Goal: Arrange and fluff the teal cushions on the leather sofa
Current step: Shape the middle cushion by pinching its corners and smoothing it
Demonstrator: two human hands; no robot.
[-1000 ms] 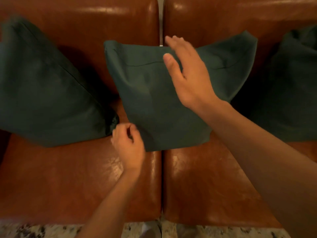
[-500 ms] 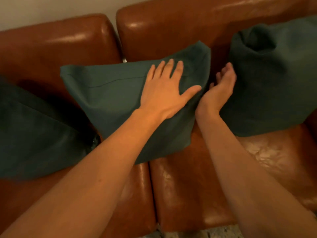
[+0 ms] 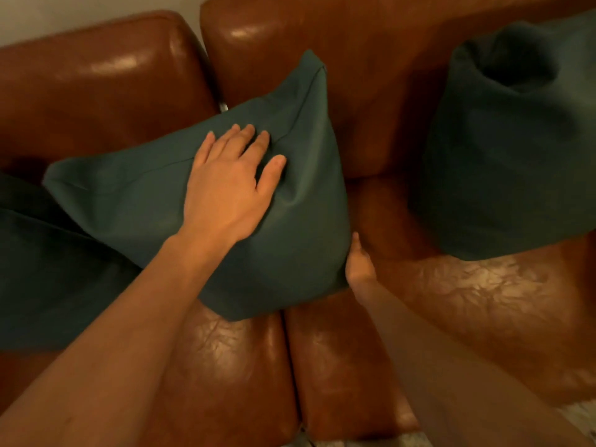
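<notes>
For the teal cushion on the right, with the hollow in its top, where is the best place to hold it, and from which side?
Probably by its two side edges, coming from the front. The right cushion stands upright against the sofa backrest, apart from the middle cushion, so both flanks look free. Squeezing them inward should push out the sunken top.

Three teal fabric cushions along the seat of the brown leather sofa (image 3: 338, 359), all leaning toward its backrest: middle teal cushion (image 3: 135, 201) astride the seam between the two seat pads, left teal cushion (image 3: 48, 275) beside it at the frame's left edge and partly tucked behind its lower corner, right teal cushion (image 3: 509, 162) well apart on the right seat pad. Left hand (image 3: 225, 191) flat on the front face of the middle cushion, near its top. Right hand (image 3: 358, 259) against that cushion's lower right side, fingers hidden behind it, forearm over the right seat pad
</notes>
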